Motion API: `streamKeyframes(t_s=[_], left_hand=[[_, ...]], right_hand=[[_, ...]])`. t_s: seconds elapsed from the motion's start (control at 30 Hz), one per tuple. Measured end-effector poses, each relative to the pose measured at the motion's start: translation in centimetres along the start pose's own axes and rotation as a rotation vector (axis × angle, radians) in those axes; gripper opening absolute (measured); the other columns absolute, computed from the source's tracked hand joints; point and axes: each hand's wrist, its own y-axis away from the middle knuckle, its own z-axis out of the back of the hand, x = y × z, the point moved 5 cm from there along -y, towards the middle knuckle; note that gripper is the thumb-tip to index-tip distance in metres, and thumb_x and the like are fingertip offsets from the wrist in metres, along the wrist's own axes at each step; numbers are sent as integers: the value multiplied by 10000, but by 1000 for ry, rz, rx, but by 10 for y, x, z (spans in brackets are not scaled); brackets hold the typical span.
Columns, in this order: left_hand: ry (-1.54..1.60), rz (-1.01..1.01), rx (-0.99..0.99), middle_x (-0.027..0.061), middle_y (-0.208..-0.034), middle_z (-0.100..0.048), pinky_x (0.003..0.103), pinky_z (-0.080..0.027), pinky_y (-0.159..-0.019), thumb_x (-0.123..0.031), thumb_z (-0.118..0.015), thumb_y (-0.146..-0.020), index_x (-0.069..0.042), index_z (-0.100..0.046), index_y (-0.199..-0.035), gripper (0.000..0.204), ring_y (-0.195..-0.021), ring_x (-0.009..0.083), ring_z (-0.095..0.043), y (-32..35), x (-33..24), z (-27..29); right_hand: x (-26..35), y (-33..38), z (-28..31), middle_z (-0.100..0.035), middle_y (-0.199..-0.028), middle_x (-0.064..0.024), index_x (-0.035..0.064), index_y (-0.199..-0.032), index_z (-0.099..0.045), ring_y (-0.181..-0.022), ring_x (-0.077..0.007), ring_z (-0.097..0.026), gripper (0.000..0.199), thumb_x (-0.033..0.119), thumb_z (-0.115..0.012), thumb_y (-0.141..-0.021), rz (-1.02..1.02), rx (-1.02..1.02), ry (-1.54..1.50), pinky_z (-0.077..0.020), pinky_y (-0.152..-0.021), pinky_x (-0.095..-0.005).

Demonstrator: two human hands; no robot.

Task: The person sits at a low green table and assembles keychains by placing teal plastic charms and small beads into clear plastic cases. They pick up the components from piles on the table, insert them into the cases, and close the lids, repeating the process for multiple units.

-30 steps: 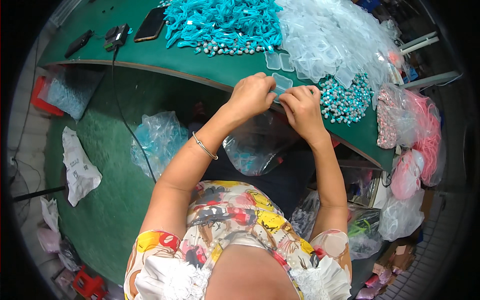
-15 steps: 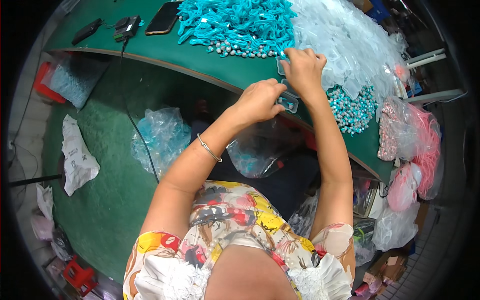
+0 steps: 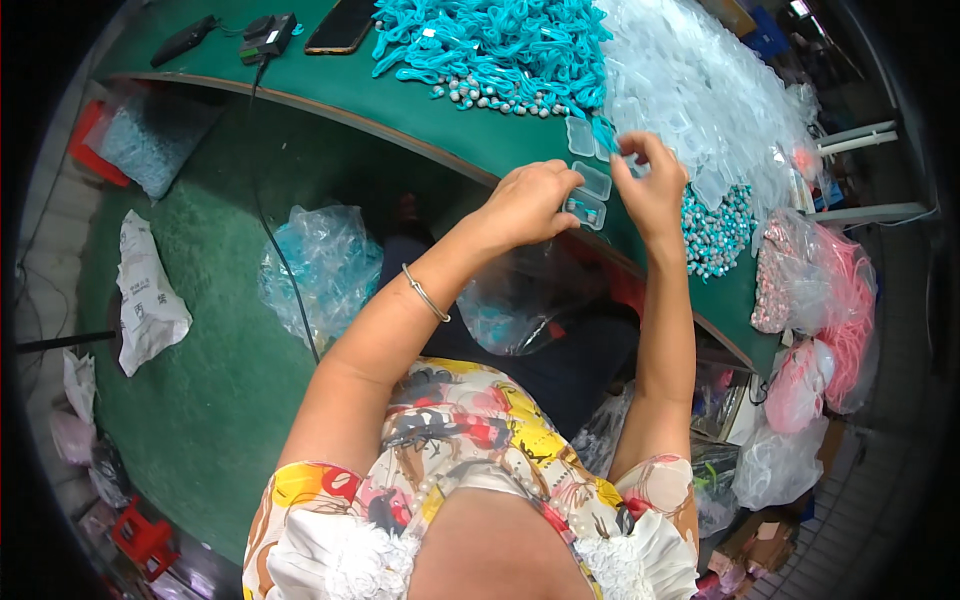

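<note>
My left hand [image 3: 530, 205] holds a small clear hinged plastic box [image 3: 592, 181] by its left side, at the table's front edge. The box's lid is open, and a few small turquoise-and-grey pieces [image 3: 582, 209] lie inside. Just right of it, my right hand [image 3: 652, 185] is raised with thumb and fingers pinched on a turquoise cord bundle [image 3: 604, 135]. Another open clear box [image 3: 580, 136] lies beyond, partly behind the cord. A heap of turquoise cord bundles [image 3: 495, 45] with grey-tipped ends fills the far middle of the table.
A large heap of clear plastic boxes [image 3: 690, 80] covers the far right. Loose turquoise-and-grey pieces [image 3: 718, 232] are piled right of my right hand. A phone [image 3: 340, 26] and a black device with a cable [image 3: 267, 38] lie at the far left. Bags of pink cords [image 3: 845, 300] hang at the right edge.
My right hand has drawn back from the cord heap, toward me and rightward, with a turquoise cord bundle. My left hand stays by the open box, which shows more fully.
</note>
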Motion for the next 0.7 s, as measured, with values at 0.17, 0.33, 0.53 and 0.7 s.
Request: streamKeyframes(t_s=[0.17, 0.33, 0.53, 0.7], left_hand=[[25, 10, 4, 128, -884, -622, 426, -495, -732, -148, -823, -689, -29, -628, -1103, 473, -835, 328, -623, -1, 5, -1], [27, 40, 39, 130, -874, -625, 417, -493, -724, -147, -831, -681, -19, -630, -1101, 483, -823, 322, -625, -3, 3, 1], [25, 23, 32, 131, -869, -625, 414, -494, -715, -155, -834, -679, -19, -635, -1098, 484, -806, 319, -626, -4, 1, 2], [16, -2, 7, 127, -866, -622, 415, -495, -714, -159, -833, -683, -25, -631, -1098, 481, -811, 319, -626, -2, 1, 1]], right_hand=[[3, 47, 16, -668, -850, 8, 119, -917, -655, -800, -183, -607, 207, 101, -716, -720, 79, 199, -45, -368, -849, -385], [11, 50, 11, -653, -849, 15, 130, -916, -666, -861, -198, -602, 186, 84, -711, -741, 193, 206, 44, -349, -890, -397], [15, 53, 7, -642, -899, -8, 131, -940, -685, -885, -224, -604, 171, 80, -698, -778, 261, 184, 142, -355, -885, -415], [-5, 48, 5, -640, -932, -48, 117, -1001, -684, -897, -261, -613, 167, 122, -661, -835, 156, 153, 42, -399, -829, -418]])
